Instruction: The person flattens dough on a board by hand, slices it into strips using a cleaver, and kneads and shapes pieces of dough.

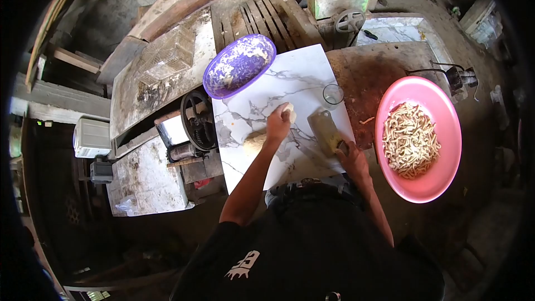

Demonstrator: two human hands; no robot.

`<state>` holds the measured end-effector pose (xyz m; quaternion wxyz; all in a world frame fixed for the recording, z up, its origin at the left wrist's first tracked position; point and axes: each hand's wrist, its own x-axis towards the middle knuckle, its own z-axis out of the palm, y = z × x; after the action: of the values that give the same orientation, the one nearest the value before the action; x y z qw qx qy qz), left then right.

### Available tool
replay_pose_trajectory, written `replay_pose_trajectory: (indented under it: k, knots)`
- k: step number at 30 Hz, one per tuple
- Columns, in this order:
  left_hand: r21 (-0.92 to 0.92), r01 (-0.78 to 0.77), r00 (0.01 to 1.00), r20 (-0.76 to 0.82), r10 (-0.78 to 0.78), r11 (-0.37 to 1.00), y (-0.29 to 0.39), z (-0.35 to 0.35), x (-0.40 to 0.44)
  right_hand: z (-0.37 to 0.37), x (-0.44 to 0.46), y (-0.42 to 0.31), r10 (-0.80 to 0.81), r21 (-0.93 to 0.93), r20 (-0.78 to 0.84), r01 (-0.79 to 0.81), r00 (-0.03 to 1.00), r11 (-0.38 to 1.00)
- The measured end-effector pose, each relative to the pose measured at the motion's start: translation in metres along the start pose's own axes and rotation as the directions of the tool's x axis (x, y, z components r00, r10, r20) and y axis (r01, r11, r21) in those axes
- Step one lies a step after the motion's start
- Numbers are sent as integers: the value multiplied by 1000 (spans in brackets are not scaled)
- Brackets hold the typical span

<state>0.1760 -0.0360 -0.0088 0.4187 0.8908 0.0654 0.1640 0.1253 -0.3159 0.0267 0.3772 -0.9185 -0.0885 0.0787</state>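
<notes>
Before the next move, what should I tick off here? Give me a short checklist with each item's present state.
1. Left hand has the small pale dough piece: ok, it is at the fingers.
2. Right hand is on the broad, flat, grey cleaver-like tool: ok, at its near end.
3. Clear round glass is well away from the tool: not ok, it stands close to the far end.
4. Oval purple plastic basin is steady: cannot tell, it sits at the table's far-left corner.
5. Oval pink plastic basin has room: ok, bare surface shows beside the pale strips.
</notes>
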Motion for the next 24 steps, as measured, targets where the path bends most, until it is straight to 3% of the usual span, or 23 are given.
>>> replay_pose_trajectory:
  k: [2,3,7,9,10,12,13,15,16,19,22,23,24]
  knots:
    - [-262,305,952,100,-288,916,-7,-8,4,-1,-1,2,65,-50,19,-64,998,997]
    - [-397,361,932,134,-336,844,0,-14,1,-2,-2,4,135,-102,37,-130,990,986]
    - [-503,394,918,186,-349,769,8,-26,-16,0,-2,6,76,-172,-24,-79,997,982]
    - [-804,494,839,340,-425,330,27,-36,-28,-1,-4,2,79,-185,-58,-89,995,979]
    - [-803,496,837,341,-428,330,37,-42,-31,1,-5,4,81,-184,-55,-90,995,979]
    - [-810,586,711,527,-466,-22,54,-52,-34,5,-4,12,-24,-202,-128,-2,992,979]
    - [-812,584,711,524,-469,-22,58,-51,-40,6,-4,14,-27,-202,-124,1,992,979]
    - [-781,498,827,298,-476,376,70,-47,-52,7,-2,15,-80,-220,-111,54,991,974]
    - [-781,498,827,296,-478,377,75,-48,-56,7,-2,14,-82,-219,-110,56,991,974]
    - [-685,463,852,170,-494,563,98,-51,-61,2,-4,4,-58,-193,-132,32,990,981]
    - [-687,454,869,201,-451,568,117,-56,-66,-6,-2,-19,-125,-306,-179,66,976,950]
    - [-596,467,872,190,-451,653,125,-60,-66,-8,1,-28,-129,-69,-117,122,985,990]
    - [-593,469,873,197,-447,654,135,-65,-66,-13,2,-40,-145,174,-61,154,988,973]
